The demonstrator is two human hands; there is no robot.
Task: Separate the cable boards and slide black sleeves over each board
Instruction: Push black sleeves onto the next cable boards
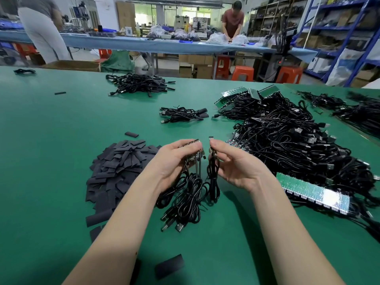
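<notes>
Loose sleeve (169, 266) on green table (51, 161), nearest camera. Left hand (174, 161) grips board strip (192, 150), cables dangling. Right hand (232, 161) pinches single board (211, 143), just apart from strip. Step judged: separation. Next: take sleeve from sleeve pile (119, 167) at left, slide over board. Unsorted cable heap (298, 145) at right.

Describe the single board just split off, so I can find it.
Start at the sleeve pile on the green table; the hands are just right of it. The right hand pinches the single board, one cable hanging, unlike the left hand's multi-cable strip.
</notes>
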